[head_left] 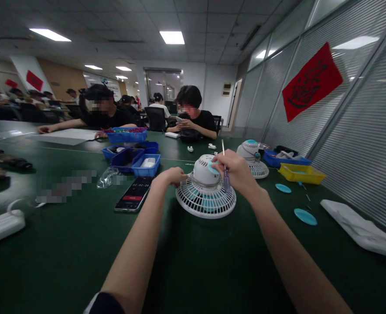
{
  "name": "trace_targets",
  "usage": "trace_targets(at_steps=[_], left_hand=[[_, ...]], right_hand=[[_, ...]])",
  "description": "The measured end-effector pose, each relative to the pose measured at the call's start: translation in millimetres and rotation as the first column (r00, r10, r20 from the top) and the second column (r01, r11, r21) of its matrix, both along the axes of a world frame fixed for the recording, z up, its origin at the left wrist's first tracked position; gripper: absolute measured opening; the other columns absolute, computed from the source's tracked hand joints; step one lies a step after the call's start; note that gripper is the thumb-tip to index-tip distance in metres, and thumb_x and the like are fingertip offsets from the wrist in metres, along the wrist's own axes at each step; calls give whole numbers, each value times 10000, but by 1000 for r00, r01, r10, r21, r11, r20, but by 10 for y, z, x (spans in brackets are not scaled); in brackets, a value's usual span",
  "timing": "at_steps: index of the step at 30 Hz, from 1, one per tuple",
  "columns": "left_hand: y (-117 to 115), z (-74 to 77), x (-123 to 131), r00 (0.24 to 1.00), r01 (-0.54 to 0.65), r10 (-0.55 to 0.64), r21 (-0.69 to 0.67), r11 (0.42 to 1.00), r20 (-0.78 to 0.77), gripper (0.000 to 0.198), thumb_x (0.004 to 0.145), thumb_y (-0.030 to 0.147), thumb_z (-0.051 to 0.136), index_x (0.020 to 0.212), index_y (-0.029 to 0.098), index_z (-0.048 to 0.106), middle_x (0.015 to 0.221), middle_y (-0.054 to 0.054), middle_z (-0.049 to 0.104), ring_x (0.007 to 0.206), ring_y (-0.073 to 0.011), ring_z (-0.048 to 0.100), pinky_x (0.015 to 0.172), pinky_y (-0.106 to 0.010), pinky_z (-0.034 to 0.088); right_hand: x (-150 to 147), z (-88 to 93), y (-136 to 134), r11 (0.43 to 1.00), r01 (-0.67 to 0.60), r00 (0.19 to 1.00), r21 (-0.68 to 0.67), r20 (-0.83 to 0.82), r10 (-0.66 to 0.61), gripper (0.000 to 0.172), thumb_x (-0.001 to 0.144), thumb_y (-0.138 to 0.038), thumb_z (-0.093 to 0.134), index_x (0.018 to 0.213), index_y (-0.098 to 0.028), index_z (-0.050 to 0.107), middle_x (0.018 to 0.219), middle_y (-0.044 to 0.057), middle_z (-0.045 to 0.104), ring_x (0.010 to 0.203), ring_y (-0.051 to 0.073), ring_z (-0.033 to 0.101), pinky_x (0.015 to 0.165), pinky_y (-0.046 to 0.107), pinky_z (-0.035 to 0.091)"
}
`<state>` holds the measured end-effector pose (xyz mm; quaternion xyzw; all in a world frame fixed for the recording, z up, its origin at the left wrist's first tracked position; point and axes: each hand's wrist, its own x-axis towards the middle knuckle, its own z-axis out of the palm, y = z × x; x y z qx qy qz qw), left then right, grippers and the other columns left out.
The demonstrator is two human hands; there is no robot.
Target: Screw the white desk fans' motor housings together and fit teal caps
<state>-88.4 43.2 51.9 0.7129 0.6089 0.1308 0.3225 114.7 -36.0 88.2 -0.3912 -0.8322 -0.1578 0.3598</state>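
A white fan [206, 209] lies face down on the green table, its round grille below and its motor housing on top. My left hand [172, 176] grips the left side of the fan near the grille's rim, fingers curled. In my right hand [233, 168] is a screwdriver [226, 181] with a purple handle, its metal shaft pointing up. The fingertips of that same hand pinch a light blue round cap [213, 168] against the side of the motor housing. Behind it stands a second white fan [260, 169] of the same kind.
Two light blue discs [305, 216] and small metal parts lie at the right, near a yellow bin [301, 173] and a white bag [356, 226]. On the left are a phone [134, 195], blue bins [147, 165] and a plastic bag [108, 178]. Two people sit across the table.
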Motion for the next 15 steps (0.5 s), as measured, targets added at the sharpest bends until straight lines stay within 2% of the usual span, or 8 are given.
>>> trace_targets(at_steps=[5, 9, 12, 15], left_hand=[[-99, 139, 22, 999, 39, -39, 40, 998, -6, 123, 755, 225, 526, 732, 152, 621, 450, -13, 589, 509, -176, 592, 562, -215, 413], [-122, 133, 77, 998, 55, -53, 89, 994, -27, 144, 773, 256, 527, 733, 160, 627, 465, -11, 592, 524, -170, 587, 566, -210, 404], [-108, 96, 84, 999, 46, -43, 104, 994, -32, 181, 783, 293, 525, 719, 159, 628, 467, -11, 586, 511, -170, 577, 561, -216, 406], [-97, 88, 54, 999, 47, -45, 89, 995, -24, 192, 780, 305, 524, 747, 155, 640, 483, -17, 598, 519, -177, 585, 571, -225, 419]], right_hand=[[-171, -198, 17, 1000, 9, 978, -20, 207, -5, 147, 860, -150, 448, 743, -154, 536, 807, 72, 555, 805, 179, 489, 631, 267, 344], [-214, -325, 52, 992, 48, 941, -118, 338, -5, 65, 819, -160, 520, 758, -158, 543, 783, 52, 543, 715, 159, 480, 538, 256, 273], [-221, -296, 26, 978, 92, 937, -185, 348, -22, 97, 808, -135, 521, 715, -164, 526, 745, 38, 543, 642, 138, 465, 512, 256, 244], [-187, -187, -26, 949, 156, 940, -275, 337, -57, 148, 787, -133, 547, 656, -170, 490, 704, 29, 547, 602, 129, 457, 506, 257, 241]])
